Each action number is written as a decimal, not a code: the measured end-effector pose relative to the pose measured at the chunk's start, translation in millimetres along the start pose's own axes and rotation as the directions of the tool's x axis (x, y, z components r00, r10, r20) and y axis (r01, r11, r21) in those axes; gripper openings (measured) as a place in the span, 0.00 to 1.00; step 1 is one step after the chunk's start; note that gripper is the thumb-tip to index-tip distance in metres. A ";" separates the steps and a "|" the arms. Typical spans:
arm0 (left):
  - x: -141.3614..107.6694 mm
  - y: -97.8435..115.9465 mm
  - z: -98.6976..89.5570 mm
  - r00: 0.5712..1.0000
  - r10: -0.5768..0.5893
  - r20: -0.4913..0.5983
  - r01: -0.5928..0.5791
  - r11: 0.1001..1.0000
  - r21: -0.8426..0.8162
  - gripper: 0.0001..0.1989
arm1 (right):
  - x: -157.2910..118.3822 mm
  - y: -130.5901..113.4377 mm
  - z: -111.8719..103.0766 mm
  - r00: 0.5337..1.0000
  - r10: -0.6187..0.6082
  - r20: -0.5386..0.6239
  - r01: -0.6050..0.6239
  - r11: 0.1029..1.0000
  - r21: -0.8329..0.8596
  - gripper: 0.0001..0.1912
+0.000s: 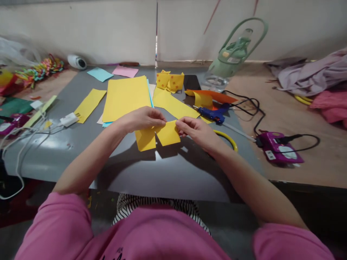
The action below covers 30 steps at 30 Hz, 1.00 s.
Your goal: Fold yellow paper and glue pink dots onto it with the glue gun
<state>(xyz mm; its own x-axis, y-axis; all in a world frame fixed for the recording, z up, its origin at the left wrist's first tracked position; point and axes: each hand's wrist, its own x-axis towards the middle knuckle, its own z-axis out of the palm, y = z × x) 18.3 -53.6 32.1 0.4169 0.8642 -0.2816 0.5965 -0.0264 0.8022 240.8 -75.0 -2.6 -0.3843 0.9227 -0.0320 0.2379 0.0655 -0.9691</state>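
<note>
A yellow paper piece [168, 134] with a slit in its lower edge hangs between my two hands, above the grey table mat. My left hand [145, 118] pinches its upper edge near the middle, over the slit. At its right corner, my right hand [193, 130] holds the paper between thumb and fingers. Behind my left hand lies a stack of yellow sheets [126, 95] with blue sheets under it. A folded yellow paper shape with orange spots [170, 82] stands farther back. Another yellow sheet [176, 103] lies in front of it.
To the right are a blue glue gun [213, 113], a yellow ring [227, 139], a purple power strip [282, 147] with black cables and a green bottle [229, 57]. White cables and a plug [69, 119] lie left, beside a yellow strip [90, 104].
</note>
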 end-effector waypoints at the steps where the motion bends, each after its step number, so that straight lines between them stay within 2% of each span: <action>1: 2.5 -2.5 1.8 1.000 -0.001 0.013 0.000 1.000 0.010 0.13 | -0.3 1.9 0.7 1.000 0.004 0.007 -0.004 1.000 -0.002 0.23; 11: 13.0 -9.3 11.7 0.999 0.023 0.048 -0.028 0.996 0.088 0.18 | 3.1 18.5 -1.3 0.996 0.089 0.014 -0.090 0.996 0.031 0.21; 22: 22.0 -21.4 16.8 0.997 0.038 0.068 -0.041 0.998 0.043 0.14 | 5.4 26.8 0.0 0.989 0.134 0.060 -0.134 0.991 0.006 0.22; 30: 23.4 -24.8 18.2 0.995 0.081 0.066 -0.086 0.992 0.087 0.14 | 4.4 25.9 0.4 0.987 0.147 0.064 -0.147 0.989 -0.012 0.22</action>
<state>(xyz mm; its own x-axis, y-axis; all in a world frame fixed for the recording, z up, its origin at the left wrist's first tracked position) 25.8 -41.8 -4.0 0.5078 0.8245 -0.2499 0.6159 -0.1446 0.7744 245.0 -69.4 -27.9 -0.4016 0.8959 -0.1898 0.3021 -0.0660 -0.9510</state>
